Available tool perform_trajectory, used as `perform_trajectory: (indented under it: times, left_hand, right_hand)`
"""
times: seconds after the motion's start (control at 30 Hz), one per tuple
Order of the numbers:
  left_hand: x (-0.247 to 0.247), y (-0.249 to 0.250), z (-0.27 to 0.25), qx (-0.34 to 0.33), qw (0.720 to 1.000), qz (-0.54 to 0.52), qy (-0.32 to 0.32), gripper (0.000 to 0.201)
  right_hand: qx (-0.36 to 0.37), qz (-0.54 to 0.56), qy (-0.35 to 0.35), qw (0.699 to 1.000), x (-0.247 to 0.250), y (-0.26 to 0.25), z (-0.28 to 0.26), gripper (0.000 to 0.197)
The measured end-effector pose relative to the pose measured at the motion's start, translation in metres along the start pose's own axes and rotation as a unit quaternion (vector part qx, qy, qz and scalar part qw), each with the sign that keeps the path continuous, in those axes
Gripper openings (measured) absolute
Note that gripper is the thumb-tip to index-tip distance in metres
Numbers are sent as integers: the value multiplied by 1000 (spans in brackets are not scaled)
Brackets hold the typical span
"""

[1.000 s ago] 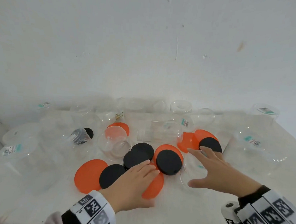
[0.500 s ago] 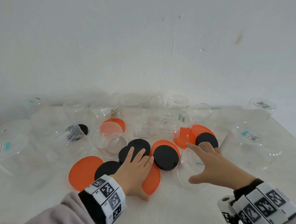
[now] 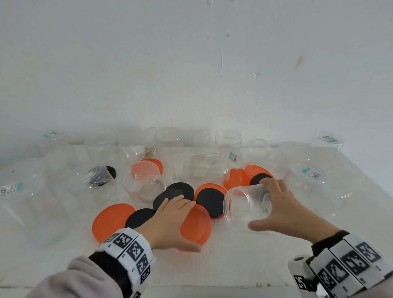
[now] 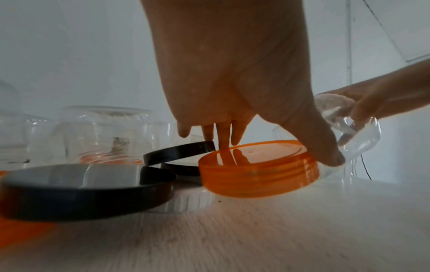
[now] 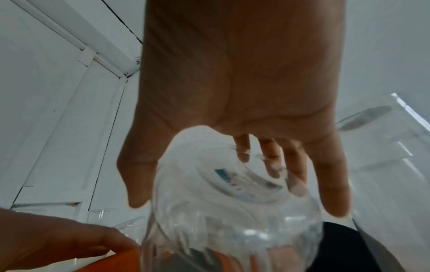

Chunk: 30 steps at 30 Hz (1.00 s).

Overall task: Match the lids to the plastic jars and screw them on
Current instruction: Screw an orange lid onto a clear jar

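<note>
A: Bare left hand (image 3: 172, 220) at lower middle of the head view, bare right hand (image 3: 287, 209) further right. Worn on each wrist: a white band (image 3: 129, 248) printed with black square code markers, black cuff underneath.

B: Yep. Pale pinkish-grey fleecy sleeve (image 3: 79, 281) at lower left. At lower right, same kind of marker band (image 3: 349, 261), plus a white cylindrical gadget (image 3: 300, 271) strapped below the wrist, dark round spot on top, another black marker on its side.
</note>
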<state>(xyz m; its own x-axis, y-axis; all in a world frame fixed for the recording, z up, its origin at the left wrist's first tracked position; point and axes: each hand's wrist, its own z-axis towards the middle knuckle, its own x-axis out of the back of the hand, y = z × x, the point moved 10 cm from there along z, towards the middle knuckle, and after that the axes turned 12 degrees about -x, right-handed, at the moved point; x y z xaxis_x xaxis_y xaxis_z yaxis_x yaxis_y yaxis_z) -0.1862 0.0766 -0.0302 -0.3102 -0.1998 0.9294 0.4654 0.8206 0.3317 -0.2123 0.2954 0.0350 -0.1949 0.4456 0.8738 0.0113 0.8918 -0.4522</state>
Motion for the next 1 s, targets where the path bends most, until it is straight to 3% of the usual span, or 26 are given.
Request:
perform_trajectory:
  times: [0.27,0.47,0.6,0.7,0.83,0.9,1.0]
  left_hand:
    - [25,-1,-14,24,981,-164,101,109]
    - [35,0,-9,16,968,-219,124,106]
    - [40,4,-1,-2,958,-251,140,110]
    - [45,10,8,-20,953,-263,151,102]
    - [53,23,17,-37,943,-289,159,67]
    - [55,29,22,-39,941,-295,158,64]
    - [58,37,30,-50,938,-303,158,62]
  right_hand:
    - [-45,99,-63,992,-11,7,-3,97]
    - [-58,102,-17,993,-9,16,0,71]
    - [-103,159,-57,980,-20,34,6,72]
    - [-107,177,-86,975,-28,39,10,76]
    - [-98,159,-54,981,-25,44,18,65]
    - [-90,160,-43,982,-25,46,22,59]
    - [-104,182,-52,976,-32,54,27,66]
